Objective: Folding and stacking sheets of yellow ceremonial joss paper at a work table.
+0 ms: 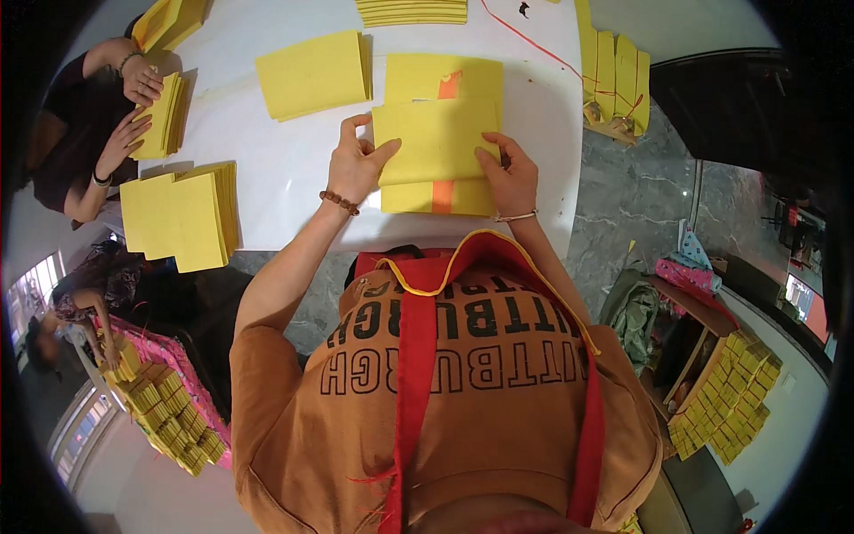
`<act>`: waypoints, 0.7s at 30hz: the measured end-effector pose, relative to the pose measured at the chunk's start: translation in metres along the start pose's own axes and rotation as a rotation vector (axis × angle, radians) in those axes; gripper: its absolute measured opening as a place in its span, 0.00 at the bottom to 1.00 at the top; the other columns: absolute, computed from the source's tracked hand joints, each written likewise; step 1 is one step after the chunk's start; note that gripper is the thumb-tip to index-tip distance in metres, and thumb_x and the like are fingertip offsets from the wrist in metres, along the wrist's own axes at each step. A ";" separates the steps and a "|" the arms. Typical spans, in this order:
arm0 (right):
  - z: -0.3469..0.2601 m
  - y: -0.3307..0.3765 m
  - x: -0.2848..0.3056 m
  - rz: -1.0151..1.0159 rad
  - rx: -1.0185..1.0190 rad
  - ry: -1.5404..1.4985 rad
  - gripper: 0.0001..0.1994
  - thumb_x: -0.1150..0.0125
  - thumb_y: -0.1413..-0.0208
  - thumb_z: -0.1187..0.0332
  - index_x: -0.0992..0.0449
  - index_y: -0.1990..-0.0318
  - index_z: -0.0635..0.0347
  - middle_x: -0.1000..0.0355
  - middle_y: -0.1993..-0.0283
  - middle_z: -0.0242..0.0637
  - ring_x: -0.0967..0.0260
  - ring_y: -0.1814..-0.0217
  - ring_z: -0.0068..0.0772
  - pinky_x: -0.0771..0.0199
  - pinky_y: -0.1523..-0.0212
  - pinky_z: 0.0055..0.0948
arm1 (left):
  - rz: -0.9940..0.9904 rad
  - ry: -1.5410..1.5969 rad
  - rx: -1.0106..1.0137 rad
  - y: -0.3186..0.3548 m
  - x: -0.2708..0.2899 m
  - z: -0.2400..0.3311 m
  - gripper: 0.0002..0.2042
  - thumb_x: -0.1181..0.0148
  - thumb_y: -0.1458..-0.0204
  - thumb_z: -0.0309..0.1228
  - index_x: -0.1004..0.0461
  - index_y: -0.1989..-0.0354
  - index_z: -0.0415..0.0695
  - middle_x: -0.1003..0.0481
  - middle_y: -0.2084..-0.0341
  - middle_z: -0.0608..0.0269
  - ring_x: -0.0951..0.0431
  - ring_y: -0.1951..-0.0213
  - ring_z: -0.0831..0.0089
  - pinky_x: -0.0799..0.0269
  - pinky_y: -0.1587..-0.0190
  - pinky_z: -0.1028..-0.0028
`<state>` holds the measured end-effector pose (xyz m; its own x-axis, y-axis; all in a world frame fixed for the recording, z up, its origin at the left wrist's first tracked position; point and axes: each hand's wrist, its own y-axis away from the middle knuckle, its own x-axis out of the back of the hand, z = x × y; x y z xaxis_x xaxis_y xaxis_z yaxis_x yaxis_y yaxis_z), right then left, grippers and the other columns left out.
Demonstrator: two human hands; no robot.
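Note:
My left hand (354,162) and my right hand (507,174) hold a yellow paper sheet (436,140) by its two sides, just above the white table (285,178). Under it lies a larger yellow sheet with an orange strip (445,198) running down its middle. A bead bracelet circles my left wrist and a thin bangle my right.
Stacks of yellow sheets lie at the left (182,218), centre back (313,73) and top (411,11). Another person's hands (133,107) handle a yellow stack (162,116) at the far left. Folded yellow pieces with red string (614,80) sit at the right edge. Bundles fill a shelf (721,400) and a pink-lined bin (165,400).

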<state>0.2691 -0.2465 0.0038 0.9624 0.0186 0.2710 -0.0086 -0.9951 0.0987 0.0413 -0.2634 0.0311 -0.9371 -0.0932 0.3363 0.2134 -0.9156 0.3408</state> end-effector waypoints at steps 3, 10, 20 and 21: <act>0.001 0.001 0.000 0.029 0.027 -0.002 0.12 0.39 0.55 0.71 0.25 0.61 0.61 0.35 0.81 0.29 0.45 0.81 0.17 0.42 0.79 0.20 | 0.122 -0.228 -0.036 0.009 -0.001 0.019 0.24 0.39 0.55 0.34 0.39 0.51 0.40 0.27 0.73 0.56 0.26 0.70 0.68 0.33 0.69 0.70; 0.001 0.004 -0.003 0.037 0.060 0.064 0.13 0.40 0.55 0.68 0.25 0.60 0.60 0.29 0.74 0.36 0.38 0.79 0.24 0.36 0.75 0.24 | 0.039 -0.827 -0.841 0.026 -0.039 0.045 0.23 0.45 0.53 0.35 0.37 0.47 0.46 0.41 0.46 0.55 0.44 0.43 0.59 0.50 0.45 0.57; -0.029 0.001 0.006 -0.050 0.073 0.371 0.15 0.39 0.56 0.67 0.26 0.58 0.55 0.32 0.54 0.37 0.32 0.63 0.31 0.34 0.63 0.32 | 0.028 -0.994 -0.841 0.004 -0.060 0.014 0.25 0.49 0.52 0.45 0.38 0.45 0.51 0.43 0.44 0.53 0.46 0.42 0.55 0.54 0.44 0.52; -0.036 0.001 0.003 0.018 0.393 0.574 0.16 0.41 0.55 0.65 0.28 0.55 0.52 0.37 0.48 0.38 0.36 0.54 0.35 0.38 0.55 0.38 | 0.033 -0.994 -0.840 0.004 -0.060 0.013 0.25 0.49 0.52 0.45 0.38 0.45 0.51 0.43 0.44 0.53 0.46 0.42 0.55 0.54 0.44 0.52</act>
<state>0.2621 -0.2444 0.0392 0.6664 -0.0572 0.7434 0.1801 -0.9552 -0.2349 0.1017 -0.2558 0.0240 -0.2536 -0.1233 0.9594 -0.3436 -0.9157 -0.2085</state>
